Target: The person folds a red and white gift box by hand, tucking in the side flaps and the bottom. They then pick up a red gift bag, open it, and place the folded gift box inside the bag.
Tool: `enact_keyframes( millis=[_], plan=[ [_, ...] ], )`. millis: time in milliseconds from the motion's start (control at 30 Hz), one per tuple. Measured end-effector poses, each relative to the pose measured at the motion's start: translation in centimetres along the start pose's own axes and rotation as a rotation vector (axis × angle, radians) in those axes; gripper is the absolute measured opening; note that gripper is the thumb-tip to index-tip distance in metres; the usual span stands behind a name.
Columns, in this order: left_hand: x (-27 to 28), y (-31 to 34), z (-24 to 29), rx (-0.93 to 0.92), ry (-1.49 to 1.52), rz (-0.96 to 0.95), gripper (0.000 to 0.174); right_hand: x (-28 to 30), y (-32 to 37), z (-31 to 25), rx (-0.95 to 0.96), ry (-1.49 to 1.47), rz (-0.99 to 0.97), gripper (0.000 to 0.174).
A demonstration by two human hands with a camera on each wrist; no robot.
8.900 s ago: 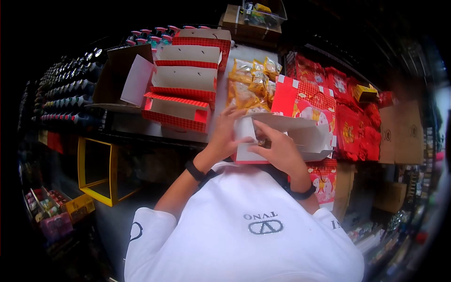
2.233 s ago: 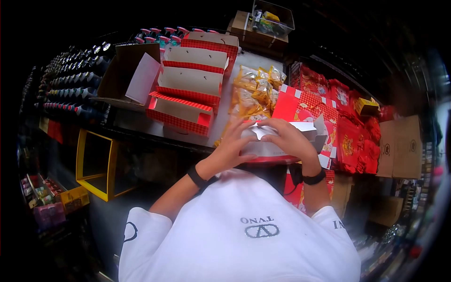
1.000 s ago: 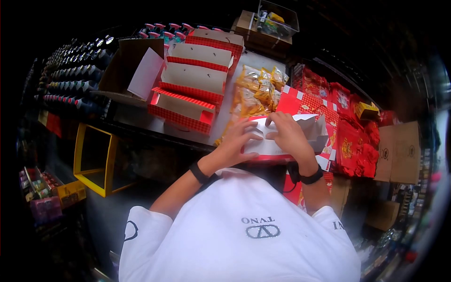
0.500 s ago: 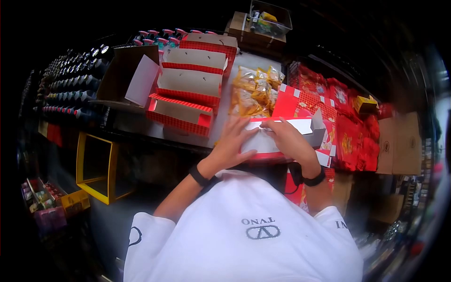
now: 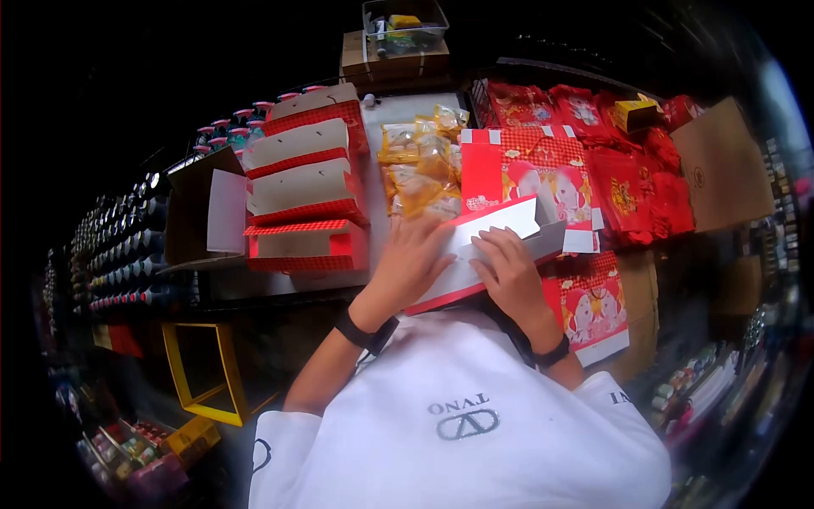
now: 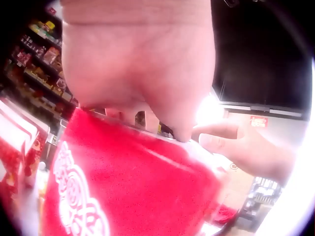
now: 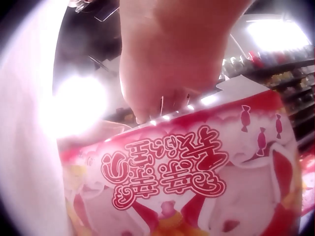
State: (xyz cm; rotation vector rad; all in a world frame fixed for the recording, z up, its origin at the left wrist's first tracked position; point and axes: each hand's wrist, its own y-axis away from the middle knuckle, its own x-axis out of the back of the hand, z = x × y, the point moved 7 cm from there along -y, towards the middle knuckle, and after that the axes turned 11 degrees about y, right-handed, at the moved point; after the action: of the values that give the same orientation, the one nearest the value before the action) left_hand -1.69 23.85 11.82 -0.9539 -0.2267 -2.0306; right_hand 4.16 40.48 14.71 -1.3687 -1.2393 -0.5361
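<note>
A red-and-white printed cardboard gift box (image 5: 462, 270) lies in front of the person's body, white panel up, its right end flaps raised. The left hand (image 5: 409, 261) rests over its left end with extended fingers. Farther right, the right hand (image 5: 511, 278) touches the white panel with its fingertips, fingers lightly bent. In the left wrist view, the box's red side (image 6: 133, 182) hangs below the left hand (image 6: 138, 64), whose fingers are mostly hidden behind the top edge. The right wrist view has the right hand (image 7: 170, 64) over the box's printed front (image 7: 167, 167).
Several checked boxes (image 5: 305, 246) stand open at left beside a brown carton (image 5: 191, 212). Yellow snack packets (image 5: 420, 174) lie behind the hands. A flat printed box (image 5: 530, 161) and red packets (image 5: 627, 187) are to the right. A yellow frame (image 5: 233, 373) stands below the counter.
Earlier the box's left end stood open with both hands at it; now a white panel covers it. In the last half second the hands have spread apart and the head view has shifted.
</note>
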Motion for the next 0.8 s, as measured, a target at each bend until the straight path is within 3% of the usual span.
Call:
enact_keyframes(
  millis=[100, 200, 300, 500, 800],
  plan=[
    [-1.4, -1.8, -0.1, 0.018, -0.052, -0.078, 0.061, 0.2, 1.2, 0.4, -0.031, 0.001, 0.004, 0.046],
    [-1.8, -3.4, 0.3, 0.018, 0.104, -0.225, 0.061, 0.0, 2.8, 1.0, -0.019, 0.006, -0.020, 0.054],
    [-1.7, -3.7, 1.4, -0.010, 0.095, -0.231, 0.059, 0.4, 3.9, 1.3, -0.002, 0.017, -0.032, 0.057],
    [-2.0, -3.4, 2.8, 0.128, -0.009, -0.242, 0.055, 0.5, 5.1, 2.1, -0.013, 0.014, -0.017, 0.055],
    [-2.8, -2.9, 2.6, 0.078, -0.109, -0.160, 0.045, 0.8, 5.3, 2.0, 0.043, 0.091, -0.017, 0.045]
  ],
)
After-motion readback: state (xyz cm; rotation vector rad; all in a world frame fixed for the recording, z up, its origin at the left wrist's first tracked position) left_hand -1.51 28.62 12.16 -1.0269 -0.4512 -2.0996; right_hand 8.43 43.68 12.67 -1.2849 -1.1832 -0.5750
